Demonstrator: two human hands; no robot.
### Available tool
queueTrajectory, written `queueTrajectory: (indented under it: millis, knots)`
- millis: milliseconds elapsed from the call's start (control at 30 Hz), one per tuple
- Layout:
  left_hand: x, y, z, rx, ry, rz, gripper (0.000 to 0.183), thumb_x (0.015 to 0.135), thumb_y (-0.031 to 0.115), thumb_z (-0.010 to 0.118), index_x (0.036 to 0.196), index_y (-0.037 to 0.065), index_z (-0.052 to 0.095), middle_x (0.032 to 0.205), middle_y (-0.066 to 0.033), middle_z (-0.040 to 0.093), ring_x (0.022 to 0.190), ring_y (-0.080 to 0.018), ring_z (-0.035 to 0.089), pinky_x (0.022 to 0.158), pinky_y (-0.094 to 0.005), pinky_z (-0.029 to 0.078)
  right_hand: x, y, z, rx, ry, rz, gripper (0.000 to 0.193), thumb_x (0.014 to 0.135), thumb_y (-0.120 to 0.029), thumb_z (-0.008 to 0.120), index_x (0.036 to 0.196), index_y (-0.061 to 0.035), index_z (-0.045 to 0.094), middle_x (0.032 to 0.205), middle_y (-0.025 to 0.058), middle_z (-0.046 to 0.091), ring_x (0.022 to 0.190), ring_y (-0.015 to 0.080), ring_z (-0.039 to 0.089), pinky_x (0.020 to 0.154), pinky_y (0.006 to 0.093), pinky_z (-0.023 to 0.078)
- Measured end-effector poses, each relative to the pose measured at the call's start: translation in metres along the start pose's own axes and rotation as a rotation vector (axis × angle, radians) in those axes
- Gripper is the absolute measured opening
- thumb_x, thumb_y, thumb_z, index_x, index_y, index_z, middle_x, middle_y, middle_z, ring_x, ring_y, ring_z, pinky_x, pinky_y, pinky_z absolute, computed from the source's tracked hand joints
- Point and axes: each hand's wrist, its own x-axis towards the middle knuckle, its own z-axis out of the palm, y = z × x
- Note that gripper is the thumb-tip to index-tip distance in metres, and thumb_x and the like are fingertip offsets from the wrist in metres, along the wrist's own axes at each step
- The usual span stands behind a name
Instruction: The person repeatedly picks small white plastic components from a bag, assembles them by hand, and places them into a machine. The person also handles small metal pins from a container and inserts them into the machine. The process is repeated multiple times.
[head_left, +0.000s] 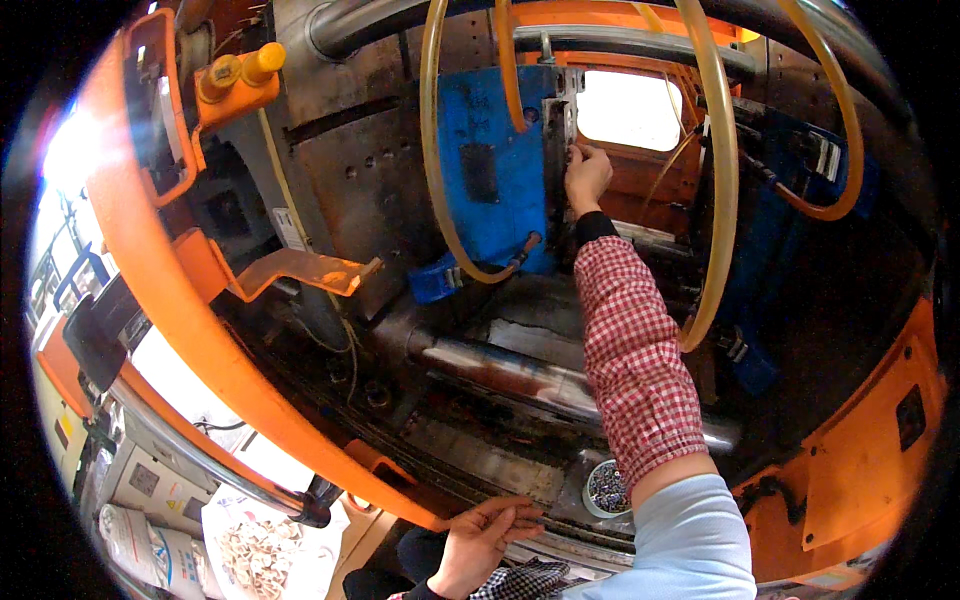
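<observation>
- Right hand (586, 176) is up deep inside the machine, fingertips pinched against the grey metal plate (556, 150) that stands between the two blue mould blocks; whether anything is held between the fingers is too small to tell.
- That arm wears a red-and-white checked sleeve cover (632, 350) over a light blue sleeve.
- Left hand (483, 540) rests down at the near edge of the machine bed, fingers spread flat on the metal, open and gripping nothing.
- Left blue mould block (492, 170) carries a dark rectangular patch on its face; the right blue block (770, 230) is half lost behind hoses.
- A pale, worn label (290, 228) sits on the grey wall by the orange bracket (290, 270); its print is unreadable.
- Small round cup (606, 490) stands on the near edge of the bed, just beside the right elbow, full of small metal bits, hard to make out.
- White sack (262, 545) at lower left, outside the orange guard rail (180, 300), holds pale moulded pieces.
- Yellowish hoses (722, 180) loop across the opening, hiding parts behind them.
- Shiny tie bar (520, 375) runs under the right arm, partly covered by the sleeve.
</observation>
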Motion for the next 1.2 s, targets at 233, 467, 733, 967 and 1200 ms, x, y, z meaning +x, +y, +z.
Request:
queueTrajectory:
  millis: [233, 467, 733, 967, 1200]
  knots:
    - [-0.003, -0.003, 0.003, -0.051, 0.123, 0.000, 0.030, 0.095, 0.006, 0.038, 0.115, -0.015, 0.044, 0.115, -0.0215, 0.051, 0.109, -0.0304, 0.052, 0.097, -0.0354, 0.042, 0.006, 0.015, 0.004, -0.153, -0.070, -0.024, 0.029, 0.074, -0.005, 0.056, 0.101, -0.0047, 0.066, 0.103, 0.0199, 0.057, 0.097, 0.0373, 0.052, 0.085, 0.0424, 0.042]
    - [-0.015, -0.007, 0.000, -0.087, -0.002, 0.090, 0.028, 0.094, 0.000, 0.032, 0.114, -0.015, 0.043, 0.115, -0.0261, 0.050, 0.110, -0.0344, 0.052, 0.099, -0.0372, 0.041, -0.011, -0.004, -0.004, -0.253, -0.299, 0.018, 0.050, 0.073, -0.003, 0.051, 0.122, -0.0110, 0.055, 0.122, 0.0209, 0.043, 0.112, 0.0404, 0.040, 0.097, 0.0461, 0.034]
    - [-0.018, 0.000, 0.003, 0.170, 0.092, 0.013, 0.026, 0.094, 0.015, 0.046, 0.102, -0.009, 0.052, 0.088, -0.0167, 0.062, 0.074, -0.0219, 0.064, 0.066, -0.0283, 0.053, -0.003, -0.025, -0.033, -0.148, -0.390, 0.122, 0.040, 0.078, -0.005, 0.051, 0.117, -0.0104, 0.059, 0.122, 0.0177, 0.045, 0.116, 0.0385, 0.037, 0.097, 0.0446, 0.035]
    - [-0.008, 0.012, 0.010, 0.026, 0.209, 0.191, 0.021, 0.092, 0.016, 0.050, 0.100, -0.003, 0.054, 0.081, -0.0098, 0.061, 0.067, -0.0162, 0.058, 0.057, -0.0246, 0.046, -0.117, -0.135, -0.169, 0.312, -0.571, -0.262, 0.015, 0.078, -0.014, 0.066, 0.072, -0.0004, 0.065, 0.066, 0.0106, 0.058, 0.062, 0.0183, 0.055, 0.057, 0.0304, 0.043]
    - [0.005, 0.020, 0.021, -0.100, 0.249, 0.194, 0.026, 0.095, 0.027, 0.046, 0.085, 0.004, 0.053, 0.066, -0.0001, 0.049, 0.052, -0.0076, 0.045, 0.047, -0.0173, 0.038, -0.213, -0.150, -0.276, 0.294, -1.349, -0.484, 0.020, 0.070, -0.015, 0.069, 0.082, 0.0002, 0.066, 0.074, 0.0148, 0.062, 0.067, 0.0314, 0.061, 0.060, 0.0345, 0.049]
